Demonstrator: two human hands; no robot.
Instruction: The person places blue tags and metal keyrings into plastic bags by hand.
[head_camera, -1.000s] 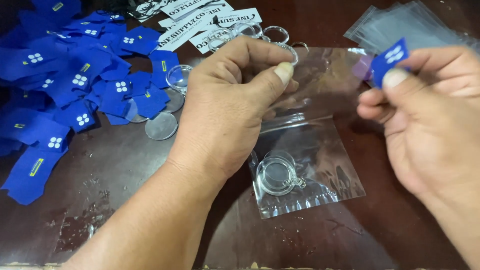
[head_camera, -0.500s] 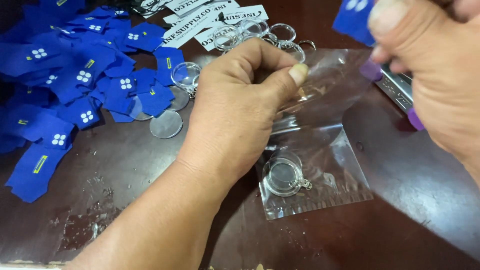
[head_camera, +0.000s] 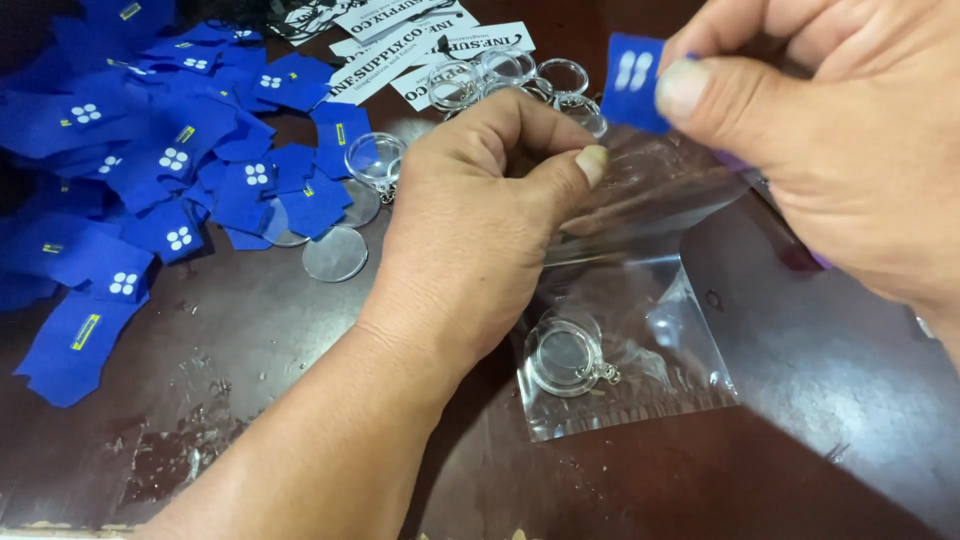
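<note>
Dark table (head_camera: 250, 400): clear bag (head_camera: 640, 330) pinched open, round keychain (head_camera: 567, 357) inside.

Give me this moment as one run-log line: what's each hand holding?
left hand: pinching mouth of clear bag | right hand: holding blue tag above bag | clear round keyring: inside bag | table: dark wood

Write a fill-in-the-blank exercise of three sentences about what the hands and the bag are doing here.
1. The left hand pinches the mouth of a clear plastic ____.
2. The right hand holds a small paper tag whose colour is ____.
3. Inside the plastic bag lies one clear round ____ with a small metal clasp.

Missing words: bag; blue; keychain
</note>
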